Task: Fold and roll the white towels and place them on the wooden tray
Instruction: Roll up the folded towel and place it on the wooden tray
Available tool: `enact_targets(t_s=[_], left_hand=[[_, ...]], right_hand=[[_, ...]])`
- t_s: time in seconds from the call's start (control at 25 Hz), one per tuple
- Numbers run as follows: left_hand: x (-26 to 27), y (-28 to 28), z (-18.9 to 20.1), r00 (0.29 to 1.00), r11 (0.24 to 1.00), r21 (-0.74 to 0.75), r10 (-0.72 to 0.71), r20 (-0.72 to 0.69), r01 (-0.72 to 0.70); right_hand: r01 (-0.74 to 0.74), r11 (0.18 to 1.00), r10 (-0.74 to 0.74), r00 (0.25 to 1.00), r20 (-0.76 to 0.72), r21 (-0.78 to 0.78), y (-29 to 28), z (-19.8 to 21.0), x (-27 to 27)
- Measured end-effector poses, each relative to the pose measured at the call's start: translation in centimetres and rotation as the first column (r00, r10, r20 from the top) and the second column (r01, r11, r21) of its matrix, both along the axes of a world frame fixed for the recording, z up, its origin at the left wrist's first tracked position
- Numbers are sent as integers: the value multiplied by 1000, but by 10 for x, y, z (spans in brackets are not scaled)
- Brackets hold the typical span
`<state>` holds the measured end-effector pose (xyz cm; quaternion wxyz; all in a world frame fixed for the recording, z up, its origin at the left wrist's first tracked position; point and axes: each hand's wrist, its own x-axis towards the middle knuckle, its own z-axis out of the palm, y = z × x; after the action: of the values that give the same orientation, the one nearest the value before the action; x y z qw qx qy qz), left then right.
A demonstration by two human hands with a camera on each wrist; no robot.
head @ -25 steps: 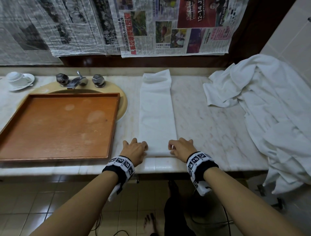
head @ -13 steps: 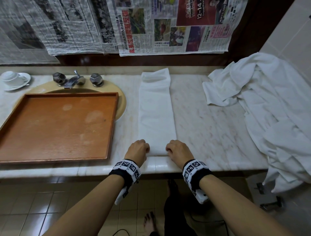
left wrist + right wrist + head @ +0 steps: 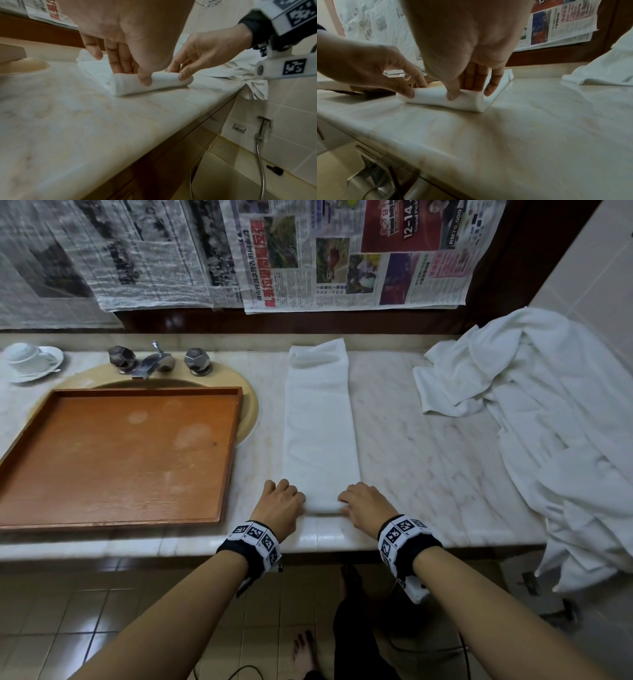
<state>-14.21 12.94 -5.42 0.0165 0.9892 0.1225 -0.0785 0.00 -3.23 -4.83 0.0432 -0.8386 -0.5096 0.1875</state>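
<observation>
A white towel (image 3: 320,426) folded into a long strip lies across the marble counter, its near end curled into a small roll (image 3: 164,82) (image 3: 436,97). My left hand (image 3: 279,501) grips the roll's left end, thumb in front and fingers behind. My right hand (image 3: 364,503) grips the right end the same way. In the left wrist view the left hand (image 3: 130,54) is nearest, the right hand (image 3: 205,51) beyond it. In the right wrist view the right hand (image 3: 471,56) holds the roll beside the left hand (image 3: 373,70). The wooden tray (image 3: 20,446) lies empty at the left.
A heap of loose white towels (image 3: 555,419) covers the counter's right end and hangs over the edge. The tray lies over a sink with a tap (image 3: 150,364). A cup and saucer (image 3: 29,361) stand far left. Newspapers (image 3: 308,258) hang on the wall behind.
Both hands have curled round the towel's near end and turned it over into a small roll. They sit slightly further from the counter edge than before.
</observation>
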Motion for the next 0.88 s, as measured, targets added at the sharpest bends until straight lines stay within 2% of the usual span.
enact_targets(t_s=[0.08, 0.16, 0.2, 0.32, 0.44, 0.56, 0.68, 0.88], left_hand=[[-2, 4, 4, 999, 999, -43, -29, 21, 30], [-1, 6, 8, 999, 991, -135, 18, 47, -11], [1, 7, 11, 998, 986, -160, 41, 38, -34], [9, 8, 11, 996, 979, -183, 93, 0, -91], [12, 6, 8, 988, 964, -240, 135, 71, -115], [11, -2, 4, 991, 965, -247, 107, 84, -83], [7, -8, 2, 984, 959, -270, 122, 130, -84], [12, -6, -2, 992, 979, -197, 70, 106, -48]], right_hand=[[88, 996, -88, 985, -148, -13, -1, 8, 4], [212, 977, -196, 937, -290, 27, -1, 15, 9], [244, 969, -220, 926, -308, 43, 0, 17, 10], [254, 967, -243, 953, -183, 38, 4, 19, 10], [231, 969, -225, 972, -66, 90, 10, 12, 1], [146, 977, -146, 989, -16, 156, 9, 3, -12], [126, 967, -126, 992, -16, 220, 2, -1, -21], [85, 982, -89, 996, 16, 167, 5, -3, -17]])
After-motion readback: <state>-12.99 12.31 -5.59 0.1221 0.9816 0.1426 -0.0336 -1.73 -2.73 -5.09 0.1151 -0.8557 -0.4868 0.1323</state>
